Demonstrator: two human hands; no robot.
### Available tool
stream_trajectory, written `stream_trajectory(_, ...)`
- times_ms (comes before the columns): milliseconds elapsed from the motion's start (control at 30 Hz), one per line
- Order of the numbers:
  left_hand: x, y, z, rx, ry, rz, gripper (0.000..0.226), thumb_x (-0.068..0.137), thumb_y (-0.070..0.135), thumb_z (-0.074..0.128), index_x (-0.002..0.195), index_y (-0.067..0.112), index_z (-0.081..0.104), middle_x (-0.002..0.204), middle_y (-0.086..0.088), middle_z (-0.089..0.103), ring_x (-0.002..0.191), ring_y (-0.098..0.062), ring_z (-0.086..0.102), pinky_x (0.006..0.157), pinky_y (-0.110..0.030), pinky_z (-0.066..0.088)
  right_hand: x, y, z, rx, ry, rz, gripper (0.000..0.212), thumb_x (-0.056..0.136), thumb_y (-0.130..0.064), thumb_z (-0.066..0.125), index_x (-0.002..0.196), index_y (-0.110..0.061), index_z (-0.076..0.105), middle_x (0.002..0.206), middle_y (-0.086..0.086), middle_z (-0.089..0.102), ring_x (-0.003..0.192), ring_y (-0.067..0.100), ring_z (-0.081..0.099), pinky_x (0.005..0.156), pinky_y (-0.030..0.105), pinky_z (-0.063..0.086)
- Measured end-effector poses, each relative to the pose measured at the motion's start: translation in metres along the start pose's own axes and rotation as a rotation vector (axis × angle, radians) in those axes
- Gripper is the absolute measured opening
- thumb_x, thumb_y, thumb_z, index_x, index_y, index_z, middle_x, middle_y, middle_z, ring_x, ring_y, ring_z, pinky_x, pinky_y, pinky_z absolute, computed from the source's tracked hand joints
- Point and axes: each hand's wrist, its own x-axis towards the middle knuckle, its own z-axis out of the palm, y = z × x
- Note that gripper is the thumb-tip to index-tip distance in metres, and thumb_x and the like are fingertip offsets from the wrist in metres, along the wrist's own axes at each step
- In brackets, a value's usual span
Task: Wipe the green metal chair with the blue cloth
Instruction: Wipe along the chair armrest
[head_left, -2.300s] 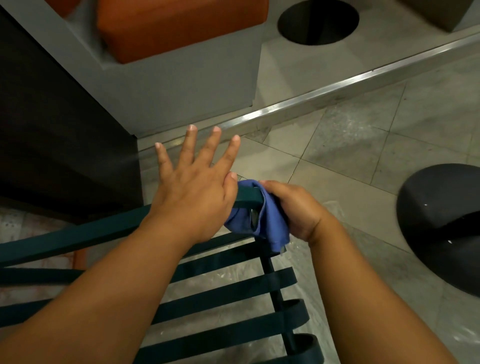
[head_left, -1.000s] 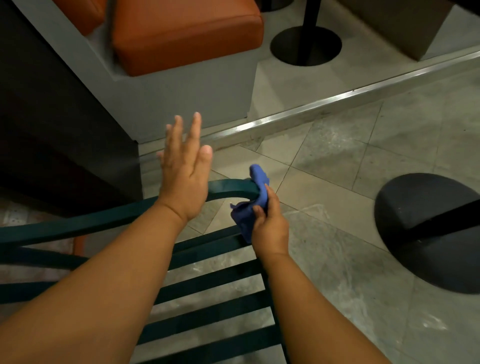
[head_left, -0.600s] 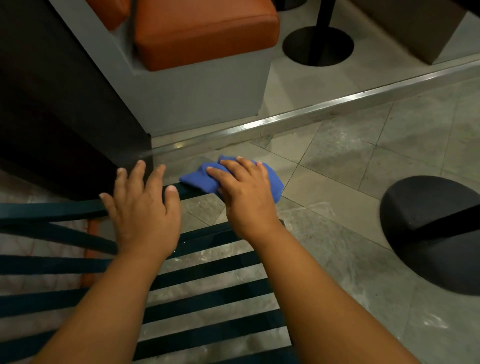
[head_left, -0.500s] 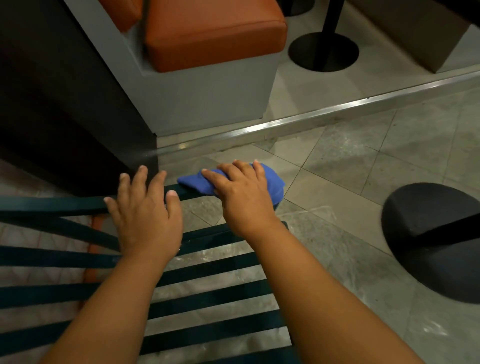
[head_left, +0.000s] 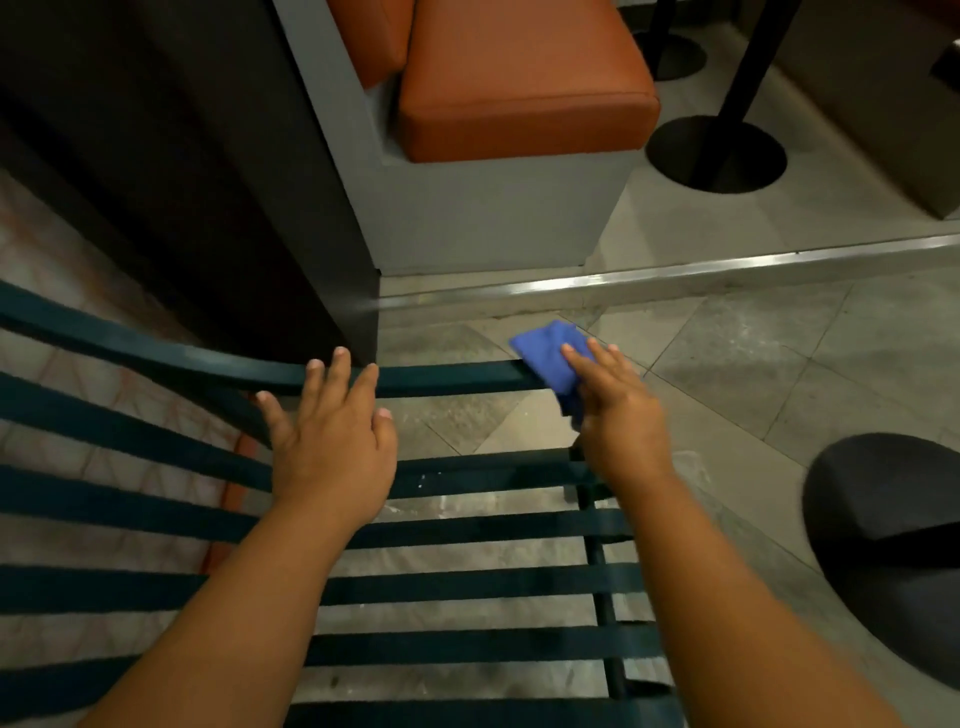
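Two bare hands work over the green metal chair (head_left: 467, 584), whose flat slats run across the lower frame with open gaps showing the tiled floor (head_left: 753, 364) beneath. At far left the curved top rail sweeps in from the frame edge toward centre. The left hand (head_left: 332, 441) lies flat, its grip open and fingers spread, with the fingertips (head_left: 340, 358) reaching the top rail just in front of a dark panel (head_left: 182, 182). Between the hands, a length of rail is bare. The right hand (head_left: 618, 415) presses the blue cloth (head_left: 550, 358) onto the rail's right end, fingers extended over it, grip not closed; part of the cloth hangs below the rail. Beyond it sit an orange cushion (head_left: 519, 78) and a metal floor strip (head_left: 675, 278). Right of the chair's edge the floor lies open up to a dark round base (head_left: 893, 545).
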Motion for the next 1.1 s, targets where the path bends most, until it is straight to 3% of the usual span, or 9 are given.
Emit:
stream_trajectory(100,0.002,-0.02,-0.007,0.04,-0.024,-0.008,0.053,0.098,0.038,0.021,0.149,0.029,0.012,0.16,0.002,0.0,0.146,-0.019,-0.006,0.111,-0.059,-0.008,0.002,-0.01,0.002,-0.09,-0.01,0.047,0.062,0.085,0.008,0.057,0.138,-0.024,0.048,0.152,0.006,0.036,0.144,0.026,0.023,0.119,0.042,0.014)
stream_trajectory(200,0.003,-0.038,-0.016,0.063,-0.032,-0.026,0.053,0.098,0.037,0.024,0.149,0.03,0.012,0.16,0.004,0.0,0.146,-0.018,-0.007,0.109,-0.059,-0.011,0.003,-0.036,0.021,-0.277,-0.036,-0.068,0.06,0.089,0.001,0.053,0.141,-0.028,0.044,0.154,0.002,0.032,0.146,0.025,0.017,0.118,0.042,0.002)
stream_trajectory(333,0.004,-0.054,-0.029,0.102,-0.07,-0.051,0.054,0.098,0.037,0.024,0.149,0.031,0.009,0.16,0.004,-0.004,0.146,-0.019,-0.008,0.109,-0.061,-0.009,0.01,-0.083,0.057,-0.449,-0.216,-0.196,0.072,0.089,-0.011,0.055,0.148,-0.035,0.023,0.16,-0.001,0.015,0.147,0.023,0.002,0.116,0.044,-0.008)
stream_trajectory(467,0.0,-0.066,-0.047,0.132,-0.038,-0.1,0.056,0.098,0.035,0.026,0.15,0.027,0.006,0.16,0.003,-0.004,0.146,-0.02,-0.008,0.11,-0.061,-0.007,0.021,-0.135,0.098,-0.438,-0.392,-0.251,0.082,0.086,-0.01,0.061,0.15,-0.032,0.014,0.161,0.003,0.007,0.147,0.027,-0.001,0.116,0.047,-0.007)
stream_trajectory(600,-0.009,-0.086,-0.065,0.158,0.015,-0.171,0.058,0.098,0.034,0.026,0.15,0.024,0.005,0.16,0.002,-0.004,0.146,-0.021,-0.01,0.109,-0.062,-0.009,0.026,-0.181,0.132,-0.39,-0.46,-0.269,0.088,0.082,-0.007,0.064,0.151,-0.031,0.014,0.161,0.005,0.01,0.147,0.029,0.004,0.116,0.049,-0.002)
stream_trajectory(767,-0.013,-0.119,-0.089,0.223,0.084,-0.242,0.058,0.097,0.036,0.025,0.15,0.025,0.005,0.16,0.004,-0.004,0.145,-0.023,-0.014,0.108,-0.064,-0.008,0.035,-0.23,0.154,-0.289,-0.493,-0.372,0.08,0.089,-0.008,0.057,0.151,-0.03,0.011,0.159,0.006,0.015,0.145,0.028,0.016,0.116,0.049,0.011)
stream_trajectory(867,-0.011,-0.134,-0.098,0.261,0.075,-0.241,0.058,0.097,0.036,0.023,0.15,0.024,0.005,0.16,0.003,-0.004,0.145,-0.024,-0.014,0.107,-0.065,-0.008,0.035,-0.226,0.142,-0.259,-0.495,-0.431,0.073,0.092,-0.01,0.054,0.15,-0.031,0.016,0.158,0.005,0.02,0.143,0.026,0.024,0.116,0.047,0.013)
stream_trajectory(1000,-0.013,-0.143,-0.105,0.267,0.088,-0.231,0.058,0.096,0.036,0.022,0.151,0.024,0.007,0.16,0.001,-0.003,0.144,-0.024,-0.015,0.107,-0.065,-0.011,0.027,-0.2,0.12,-0.357,-0.429,-0.269,0.076,0.087,-0.011,0.062,0.147,-0.036,0.022,0.156,0.006,0.025,0.141,0.03,0.027,0.114,0.059,0.004)
stream_trajectory(1100,-0.017,-0.146,-0.114,0.324,0.127,-0.256,0.058,0.095,0.039,0.026,0.15,0.025,0.014,0.16,-0.002,-0.001,0.144,-0.027,-0.018,0.104,-0.066,-0.015,0.024,-0.213,0.121,-0.399,-0.438,-0.157,0.076,0.087,-0.012,0.063,0.147,-0.034,0.023,0.156,0.008,0.026,0.143,0.032,0.022,0.114,0.059,0.004)
